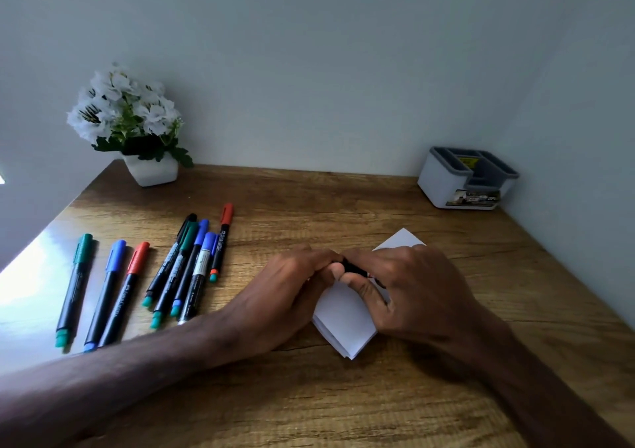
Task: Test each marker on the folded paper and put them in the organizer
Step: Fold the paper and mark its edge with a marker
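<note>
Two hands hold one black marker over the folded paper.

The left hand (292, 289) and right hand (415, 286) meet above the folded paper (343, 324), the fingers of each curled round a black marker (354, 269). Only a short dark stretch of it shows between them; its tip and cap are hidden. The paper lies flat on the wooden surface (343, 207). Well left of the paper lie loose markers (185, 269) with green, blue and red caps. The grey organizer (443, 179) stands far behind the paper to the right, and a potted white flower (137, 121) far behind to the left.
</note>
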Demonstrator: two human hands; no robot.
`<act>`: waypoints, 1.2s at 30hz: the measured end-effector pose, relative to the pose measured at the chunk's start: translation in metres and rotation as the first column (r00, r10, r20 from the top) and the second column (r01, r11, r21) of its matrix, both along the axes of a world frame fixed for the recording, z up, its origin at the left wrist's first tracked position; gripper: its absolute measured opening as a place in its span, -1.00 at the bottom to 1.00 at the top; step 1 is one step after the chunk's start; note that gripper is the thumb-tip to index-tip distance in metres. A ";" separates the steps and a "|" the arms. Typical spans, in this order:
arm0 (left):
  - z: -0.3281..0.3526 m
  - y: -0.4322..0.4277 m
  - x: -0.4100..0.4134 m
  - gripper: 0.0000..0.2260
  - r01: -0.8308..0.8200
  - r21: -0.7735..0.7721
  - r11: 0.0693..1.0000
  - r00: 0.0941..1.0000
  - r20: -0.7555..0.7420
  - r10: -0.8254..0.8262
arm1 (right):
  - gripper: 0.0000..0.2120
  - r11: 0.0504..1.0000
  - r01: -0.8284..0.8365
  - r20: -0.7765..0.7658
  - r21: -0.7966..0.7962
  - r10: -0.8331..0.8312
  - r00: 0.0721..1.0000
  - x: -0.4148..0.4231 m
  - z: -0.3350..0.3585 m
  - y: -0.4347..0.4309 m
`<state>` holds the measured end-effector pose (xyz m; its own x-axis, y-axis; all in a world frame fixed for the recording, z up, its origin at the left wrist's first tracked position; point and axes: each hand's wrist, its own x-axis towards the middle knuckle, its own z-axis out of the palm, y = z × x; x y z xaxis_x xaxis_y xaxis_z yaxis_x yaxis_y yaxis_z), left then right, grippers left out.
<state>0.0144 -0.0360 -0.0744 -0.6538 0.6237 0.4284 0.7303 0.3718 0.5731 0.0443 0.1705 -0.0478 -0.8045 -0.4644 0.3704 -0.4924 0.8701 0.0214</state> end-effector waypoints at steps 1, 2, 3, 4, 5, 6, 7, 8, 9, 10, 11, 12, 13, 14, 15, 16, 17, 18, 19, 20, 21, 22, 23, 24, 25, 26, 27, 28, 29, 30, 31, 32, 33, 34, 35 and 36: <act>0.000 0.000 0.000 -0.77 -0.011 0.034 0.999 1.000 0.027 0.010 | -0.58 1.000 -0.008 0.002 -0.017 0.008 1.000 -0.002 0.000 -0.001; 0.000 0.000 -0.001 -0.76 -0.031 0.065 0.997 0.998 0.050 0.028 | -0.59 0.999 -0.017 -0.002 -0.030 0.017 1.000 -0.003 0.000 -0.002; -0.001 0.000 -0.002 -0.74 -0.057 0.086 0.995 0.996 0.071 0.051 | -0.62 0.999 -0.026 -0.014 -0.036 0.026 1.000 -0.004 0.000 -0.003; -0.002 0.000 -0.003 -0.73 -0.079 0.097 0.992 0.993 0.092 0.070 | -0.66 0.999 -0.033 -0.029 -0.036 0.032 0.999 -0.005 0.000 -0.005; -0.002 0.000 -0.004 -0.73 -0.094 0.104 0.990 0.990 0.112 0.082 | -0.70 0.999 -0.036 -0.041 -0.035 0.034 0.999 -0.005 0.000 -0.005; -0.003 -0.001 -0.006 -0.73 -0.100 0.108 0.989 0.988 0.130 0.086 | -0.71 0.999 -0.033 -0.043 -0.038 0.031 0.999 -0.004 -0.001 -0.005; -0.003 -0.001 -0.006 -0.73 -0.098 0.113 0.989 0.987 0.142 0.081 | -0.72 0.999 -0.027 -0.039 -0.046 0.025 0.999 -0.004 -0.001 -0.005; -0.002 -0.001 -0.006 -0.73 -0.086 0.119 0.989 0.987 0.144 0.069 | -0.72 0.998 -0.019 -0.035 -0.054 0.017 0.999 -0.003 -0.002 -0.006; -0.002 -0.001 -0.005 -0.72 -0.069 0.122 0.990 0.989 0.141 0.052 | -0.71 0.998 -0.010 -0.036 -0.058 0.008 0.999 -0.003 -0.002 -0.006; -0.001 -0.001 -0.004 -0.73 -0.053 0.124 0.991 0.990 0.135 0.036 | -0.69 0.998 0.000 -0.041 -0.056 -0.003 0.999 -0.003 -0.002 -0.006; -0.001 0.000 -0.003 -0.74 -0.045 0.128 0.991 0.991 0.130 0.028 | -0.67 0.999 0.011 -0.051 -0.051 -0.014 0.999 -0.003 -0.003 -0.006; -0.002 0.000 -0.002 -0.74 -0.046 0.132 0.990 0.991 0.128 0.029 | -0.66 0.999 0.020 -0.063 -0.044 -0.023 0.998 -0.003 -0.003 -0.006; -0.002 0.001 -0.002 -0.74 -0.053 0.134 0.989 0.991 0.129 0.036 | -0.65 0.999 0.025 -0.075 -0.038 -0.028 0.997 -0.003 -0.004 -0.006; -0.003 0.001 -0.002 -0.73 -0.059 0.135 0.989 0.991 0.129 0.042 | -0.65 0.999 0.028 -0.083 -0.035 -0.031 0.996 -0.003 -0.005 -0.007; -0.003 0.002 -0.002 -0.73 -0.062 0.135 0.989 0.991 0.127 0.045 | -0.65 0.999 0.030 -0.088 -0.034 -0.033 0.996 -0.002 -0.006 -0.007; -0.003 0.002 -0.002 -0.73 -0.061 0.136 0.989 0.991 0.124 0.044 | -0.65 0.999 0.035 -0.089 -0.033 -0.038 0.995 -0.002 -0.006 -0.007; -0.003 0.002 -0.003 -0.74 -0.060 0.140 0.988 0.992 0.122 0.043 | -0.64 0.999 0.039 -0.090 -0.030 -0.042 0.995 -0.002 -0.007 -0.008; -0.002 0.002 -0.003 -0.75 -0.060 0.148 0.987 0.992 0.122 0.042 | -0.63 0.999 0.044 -0.097 -0.026 -0.047 0.994 -0.002 -0.008 -0.007; -0.001 0.002 -0.002 -0.77 -0.059 0.156 0.986 0.992 0.124 0.040 | -0.62 0.999 0.049 -0.107 -0.022 -0.051 0.993 -0.002 -0.008 -0.006; 0.000 0.002 -0.001 -0.79 -0.059 0.161 0.985 0.991 0.124 0.039 | -0.61 0.999 0.050 -0.115 -0.020 -0.052 0.992 -0.002 -0.009 -0.006; 0.001 0.002 -0.001 -0.79 -0.060 0.161 0.985 0.991 0.125 0.040 | -0.60 0.999 0.048 -0.117 -0.015 -0.050 0.992 -0.002 -0.009 -0.005; 0.002 0.002 -0.001 -0.79 -0.063 0.154 0.986 0.991 0.127 0.043 | -0.60 0.999 0.046 -0.114 -0.007 -0.046 0.992 -0.002 -0.009 -0.004; 0.002 0.003 -0.001 -0.79 -0.069 0.145 0.987 0.990 0.130 0.050 | -0.60 0.999 0.043 -0.113 -0.003 -0.043 0.993 -0.002 -0.009 -0.004; 0.001 0.003 -0.001 -0.77 -0.079 0.133 0.988 0.989 0.132 0.061 | -0.60 0.999 0.042 -0.108 -0.003 -0.042 0.993 -0.002 -0.008 -0.004; 0.001 0.003 -0.001 -0.76 -0.092 0.119 0.989 0.988 0.131 0.076 | -0.59 0.999 0.044 -0.099 -0.008 -0.044 0.994 -0.002 -0.007 -0.005; 0.000 0.004 -0.001 -0.75 -0.103 0.106 0.989 0.988 0.128 0.089 | -0.58 0.999 0.052 -0.086 -0.016 -0.053 0.995 -0.002 -0.006 -0.006; 0.000 0.004 0.000 -0.74 -0.110 0.098 0.989 0.988 0.121 0.098 | -0.55 0.997 0.066 -0.073 -0.030 -0.068 0.995 -0.003 -0.005 -0.006; 0.000 0.005 0.001 -0.74 -0.115 0.095 0.989 0.988 0.115 0.104 | -0.51 0.996 0.083 -0.056 -0.043 -0.086 0.995 -0.003 -0.004 -0.007; 0.001 0.005 0.002 -0.73 -0.117 0.097 0.988 0.988 0.115 0.105 | -0.46 0.994 0.096 -0.042 -0.052 -0.099 0.994 -0.004 -0.003 -0.007; 0.002 0.005 0.003 -0.74 -0.119 0.106 0.987 0.987 0.122 0.106 | -0.41 0.993 0.105 -0.038 -0.058 -0.107 0.994 -0.004 -0.002 -0.008; 0.002 0.005 0.003 -0.74 -0.127 0.121 0.984 0.985 0.135 0.111 | -0.37 0.992 0.111 -0.033 -0.068 -0.113 0.993 -0.004 0.000 -0.008; 0.002 0.004 0.002 -0.75 -0.145 0.142 0.979 0.981 0.152 0.123 | -0.37 0.989 0.121 -0.015 -0.089 -0.123 0.992 -0.003 0.003 -0.008; 0.002 0.002 0.001 -0.76 -0.173 0.160 0.972 0.973 0.178 0.144 | -0.42 0.983 0.138 0.011 -0.119 -0.138 0.990 -0.001 0.006 -0.007; 0.002 0.001 0.000 -0.76 -0.207 0.175 0.962 0.963 0.208 0.170 | -0.52 0.975 0.155 0.040 -0.158 -0.151 0.988 0.000 0.007 -0.004; 0.002 0.000 0.000 -0.77 -0.239 0.184 0.953 0.952 0.238 0.192 | -0.67 0.961 0.156 0.063 -0.227 -0.145 0.987 0.000 0.007 0.000; 0.002 -0.001 0.000 -0.79 -0.260 0.190 0.947 0.942 0.265 0.206 | -0.82 0.929 0.153 0.097 -0.336 -0.127 0.987 -0.001 0.008 0.004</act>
<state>0.0143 -0.0372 -0.0726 -0.8691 0.3496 0.3499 0.4694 0.3602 0.8062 0.0436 0.1743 -0.0401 -0.8825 -0.2005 0.4253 -0.3540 0.8787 -0.3203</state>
